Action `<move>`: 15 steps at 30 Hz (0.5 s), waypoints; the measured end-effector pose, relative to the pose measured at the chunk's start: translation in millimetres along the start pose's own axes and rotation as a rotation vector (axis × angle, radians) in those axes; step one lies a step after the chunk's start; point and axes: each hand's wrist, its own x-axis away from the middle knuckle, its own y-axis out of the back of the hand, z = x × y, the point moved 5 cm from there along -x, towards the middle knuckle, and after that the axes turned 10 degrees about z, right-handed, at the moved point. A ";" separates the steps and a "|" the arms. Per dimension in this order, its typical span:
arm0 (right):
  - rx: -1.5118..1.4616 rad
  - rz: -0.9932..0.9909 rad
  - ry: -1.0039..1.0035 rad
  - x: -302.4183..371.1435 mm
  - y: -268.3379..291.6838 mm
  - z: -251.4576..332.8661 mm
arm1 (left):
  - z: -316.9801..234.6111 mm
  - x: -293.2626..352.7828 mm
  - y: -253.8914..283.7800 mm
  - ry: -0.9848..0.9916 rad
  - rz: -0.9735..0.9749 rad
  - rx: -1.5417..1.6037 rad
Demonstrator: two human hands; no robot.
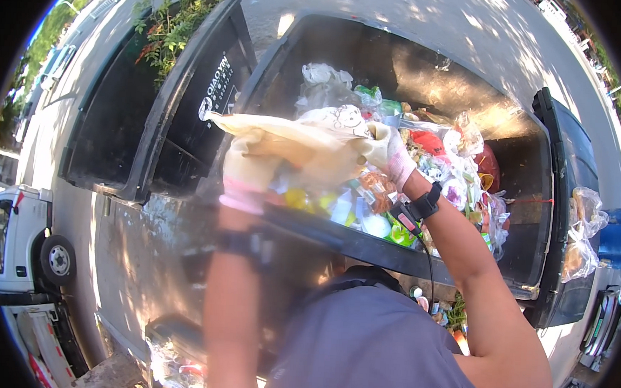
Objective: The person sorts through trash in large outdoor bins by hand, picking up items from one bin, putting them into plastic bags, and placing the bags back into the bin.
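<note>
A limp cream-coloured bag (299, 141), thin and partly see-through, is stretched between my two gloved hands above a dark open rubbish bin (350, 247). My right hand (388, 152), in a pale glove with a pink cuff, is closed on the bag's right end. My left hand (247, 173), gloved the same way, is at its left part; motion blurs the fingers, which seem closed on it. Below the hands lies mixed rubbish: clear plastic bags (325, 79), a red bag (429, 142), a brown netted bundle (377, 189) and crumpled wrappers.
Another dark bin (181, 110) stands at the left with a leafy plant (179, 18) over it. The open lid (572, 158) hangs at the right, a clear bag (583, 226) on it. A white truck (23, 242) stands far left. Litter (175, 366) lies at lower left.
</note>
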 end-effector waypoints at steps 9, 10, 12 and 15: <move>0.245 -0.273 -0.084 26.2 44.6 6.9 | 18.1 34.8 19.8 0.407 -0.659 0.767; 0.324 -0.328 -0.136 28.1 51.2 8.5 | 6.1 42.1 30.1 0.448 -0.783 0.648; 0.260 -0.358 -0.110 28.2 65.3 1.7 | 0.6 44.3 48.5 0.267 -0.869 0.370; 0.262 -0.341 -0.170 32.8 66.2 5.0 | -38.0 39.1 26.5 0.104 -0.730 0.087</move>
